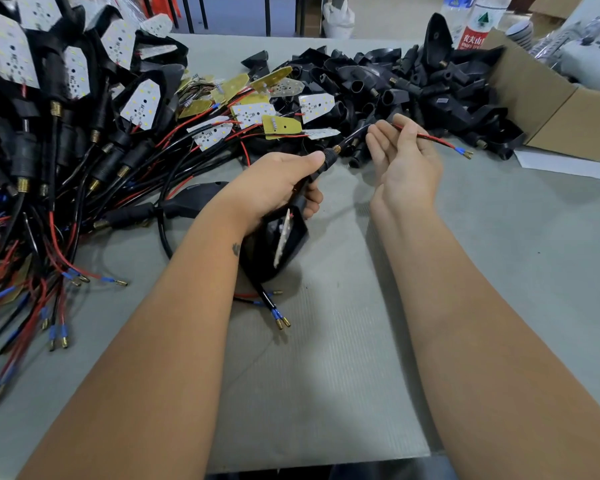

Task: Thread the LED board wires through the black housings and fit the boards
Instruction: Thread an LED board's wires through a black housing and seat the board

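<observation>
Left hand [278, 183]: it is wrapping its fingers around the neck of a black housing [284, 237], thumb pressing along the top. I think it is holding the stem steady so the wires can slide out.
LED board [282, 237]: just below the grip, it is sitting tilted inside the open mouth of the housing, not yet lying flat. It is probably waiting until the wire slack is gone.
Threaded brass end [336, 148]: just beyond the left thumb, it is pointing toward the other hand.
Wire pair [430, 137]: red and black, it is coming out of the brass end and running away across the right hand.
Right hand [406, 161]: palm up, fingers mostly straight and relaxed; the wires are lying over the fingertips. Whether it is really pinching them I cannot tell. To my judgement it is drawing the wires through.
Blue-sleeved terminals [465, 153]: beyond the right hand, hanging free.
Loose boards [253, 114]: further behind the grip, waiting.
Empty housings [413, 81]: further still, heaped beside a cardboard box [541, 98].
Finished units [66, 116]: far left of the grip, they are piling up.
</observation>
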